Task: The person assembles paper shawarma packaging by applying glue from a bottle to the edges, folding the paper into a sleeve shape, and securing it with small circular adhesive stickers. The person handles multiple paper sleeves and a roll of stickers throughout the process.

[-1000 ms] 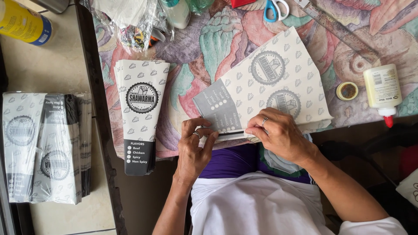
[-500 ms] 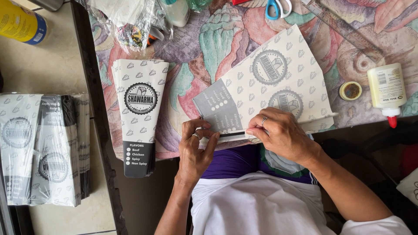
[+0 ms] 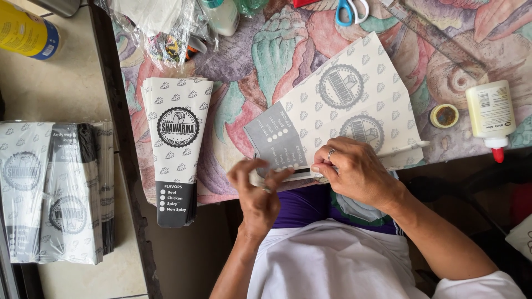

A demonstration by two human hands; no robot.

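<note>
Head view looks straight down on a flat printed paper sheet (image 3: pixel 354 111), white with small grey leaf marks, two round grey emblems and a grey panel at its near-left corner, lying on a table covered by a cloth (image 3: pixel 266 61) patterned with shells in pink, green and purple. The right hand (image 3: pixel 354 169) rests on the sheet's near edge, fingers curled and pressing the paper down, a ring on one finger. The left hand (image 3: pixel 257 191) is at the sheet's near-left corner, just below the grey panel, its fingers loosely bent and spread with the tips touching the folded edge; whether it pinches the paper cannot be told. Left of the sheet, a stack of finished cone sleeves (image 3: pixel 176 147) lies on the cloth, narrow black end toward the person. Farther left of the sheet, off the cloth, bundles of wrapped sleeves (image 3: pixel 52 191) sit on a pale surface, with a yellow can (image 3: pixel 25 33) beyond them. Right of the sheet stand a small roll of tape (image 3: pixel 444 116) and a white glue bottle (image 3: pixel 490 113) with a red tip. Beyond the sheet lie blue-handled scissors (image 3: pixel 350 10), a clear ruler (image 3: pixel 438 39) and a crumpled plastic bag (image 3: pixel 160 27).
</note>
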